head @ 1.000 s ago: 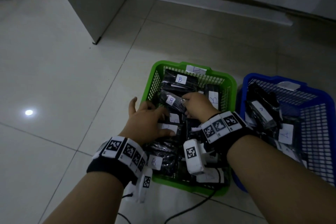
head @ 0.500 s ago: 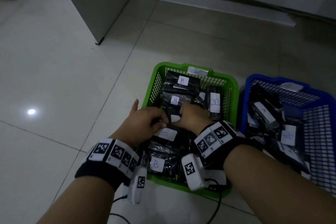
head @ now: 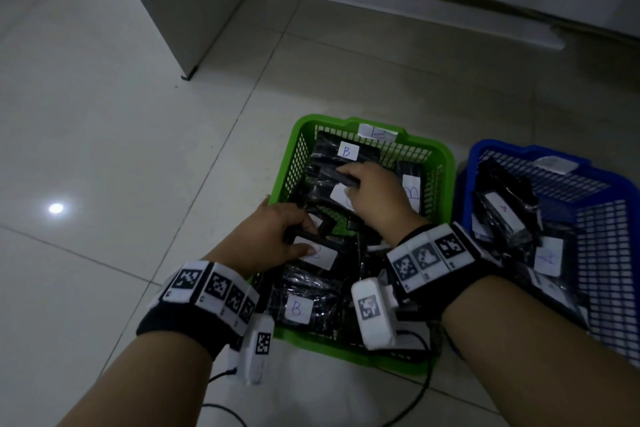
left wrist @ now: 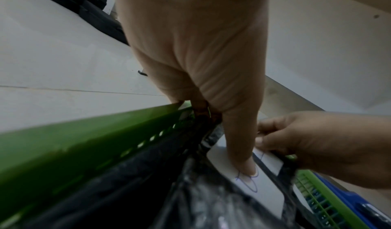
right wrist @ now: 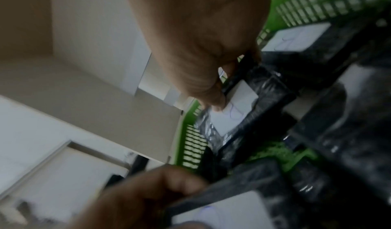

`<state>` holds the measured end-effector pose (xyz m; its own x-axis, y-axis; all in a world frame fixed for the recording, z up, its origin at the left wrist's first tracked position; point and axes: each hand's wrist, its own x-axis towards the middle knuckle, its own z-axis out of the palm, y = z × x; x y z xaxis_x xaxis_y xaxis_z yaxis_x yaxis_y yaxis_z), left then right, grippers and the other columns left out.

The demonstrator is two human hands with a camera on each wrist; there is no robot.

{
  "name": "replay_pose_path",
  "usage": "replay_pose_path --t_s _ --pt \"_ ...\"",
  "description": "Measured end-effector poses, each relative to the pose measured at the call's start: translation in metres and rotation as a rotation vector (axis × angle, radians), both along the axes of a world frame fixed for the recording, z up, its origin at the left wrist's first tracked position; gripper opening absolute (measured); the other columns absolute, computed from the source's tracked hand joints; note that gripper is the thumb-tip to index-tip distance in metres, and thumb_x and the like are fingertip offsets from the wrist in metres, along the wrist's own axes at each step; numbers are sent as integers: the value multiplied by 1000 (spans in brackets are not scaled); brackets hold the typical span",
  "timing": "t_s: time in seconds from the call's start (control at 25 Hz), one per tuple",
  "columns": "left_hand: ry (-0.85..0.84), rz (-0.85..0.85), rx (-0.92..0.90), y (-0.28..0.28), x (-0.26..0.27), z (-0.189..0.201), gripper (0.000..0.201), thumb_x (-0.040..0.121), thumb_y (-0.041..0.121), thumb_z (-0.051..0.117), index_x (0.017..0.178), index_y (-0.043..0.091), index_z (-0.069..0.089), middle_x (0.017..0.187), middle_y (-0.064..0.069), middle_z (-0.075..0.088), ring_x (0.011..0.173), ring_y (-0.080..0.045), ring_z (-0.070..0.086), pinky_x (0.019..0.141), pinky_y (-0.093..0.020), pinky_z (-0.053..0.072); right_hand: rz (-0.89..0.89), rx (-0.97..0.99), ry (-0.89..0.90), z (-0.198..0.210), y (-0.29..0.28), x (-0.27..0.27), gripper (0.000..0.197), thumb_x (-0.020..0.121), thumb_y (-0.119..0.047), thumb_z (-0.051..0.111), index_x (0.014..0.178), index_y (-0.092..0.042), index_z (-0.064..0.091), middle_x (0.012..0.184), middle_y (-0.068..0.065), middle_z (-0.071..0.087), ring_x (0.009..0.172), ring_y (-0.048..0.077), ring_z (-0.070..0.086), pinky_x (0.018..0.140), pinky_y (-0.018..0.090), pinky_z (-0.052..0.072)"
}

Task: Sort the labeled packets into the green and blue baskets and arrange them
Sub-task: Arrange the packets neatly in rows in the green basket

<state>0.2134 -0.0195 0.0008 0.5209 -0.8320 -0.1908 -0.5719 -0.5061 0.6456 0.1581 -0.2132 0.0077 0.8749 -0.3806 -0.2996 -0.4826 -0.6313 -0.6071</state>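
The green basket [head: 287, 163] holds several black packets with white "B" labels. My left hand [head: 306, 236] grips one packet [head: 320, 256] at the basket's near left, its thumb [left wrist: 247, 164] pressing the label. My right hand [head: 349, 178] is farther in and pinches another black packet [head: 327, 173] by its edge; in the right wrist view its thumb [right wrist: 215, 102] lies on that packet's label [right wrist: 234, 110]. The blue basket [head: 491, 149] on the right holds packets labelled "A" [head: 504, 211].
A white cabinet [head: 194, 3] stands at the back left and a low ledge [head: 415, 7] runs along the back. A black cable [head: 415, 399] lies on the tiles in front of the green basket. Pale floor tiles [head: 104, 184] spread to the left.
My right hand has moved from beside the left hand toward the far side of the green basket, taking a packet's edge. The left hand stays at the near left on its labelled packet.
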Motion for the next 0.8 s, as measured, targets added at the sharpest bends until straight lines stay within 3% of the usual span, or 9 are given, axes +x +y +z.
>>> replay_pose_path --t_s 0.12,0.2,0.28,0.36,0.44,0.52,0.56,0.64,0.8 --pt "-22 -28 7 3 1 -3 22 72 31 78 90 25 67 98 11 63 97 -5 56 106 -41 36 44 -45 17 -14 -1 5 34 83 5 52 101 -23 50 94 6 59 89 31 58 77 44 48" --pt "-67 -14 50 5 -3 -2 18 77 30 73 92 26 65 100 14 61 101 -2 53 117 -45 12 96 -112 -15 -22 2 2 34 76 11 52 96 -15 52 93 6 50 93 30 52 70 37 41" --pt "-85 30 46 6 -4 -1 13 81 33 68 92 28 63 96 18 61 99 1 54 116 -43 -4 134 -224 -45 -29 3 -4 35 74 10 56 101 -12 59 100 8 47 102 29 45 78 35 42" --pt "-68 86 -3 5 -3 1 10 83 34 64 91 28 63 90 20 61 92 0 57 117 -39 -2 134 -321 -16 -28 2 -8 32 81 -3 59 109 -17 65 108 9 49 109 29 41 87 37 41" --pt "-67 186 -71 0 0 2 6 85 31 64 90 27 64 87 18 62 86 -5 60 114 -37 16 88 -289 -65 -18 4 -9 22 92 -21 56 109 -20 69 108 7 53 109 27 42 90 36 39" --pt "-83 329 -111 -7 4 3 7 85 34 62 89 29 66 84 14 67 83 -12 63 96 -32 41 17 7 -131 -4 6 -10 29 97 -33 46 104 -20 71 105 2 62 103 19 52 86 33 43" --pt "-82 398 -102 -11 6 4 9 85 36 62 89 30 67 84 12 68 82 -14 64 88 -31 45 -40 227 -134 3 7 -12 30 97 -36 45 102 -22 71 103 -2 66 96 13 58 82 31 46" --pt "-149 435 -12 -19 6 4 13 85 43 60 91 33 66 89 11 69 90 -15 62 89 -34 41 -49 436 -131 6 6 -18 20 93 -35 54 99 -23 69 95 -10 68 81 2 59 75 25 47" --pt "-543 306 220 -31 3 2 28 87 46 54 101 26 68 130 3 50 125 -22 34 101 -41 21 -81 131 -49 -6 -12 -28 11 85 -12 65 96 -17 65 91 0 65 79 13 56 68 21 38"
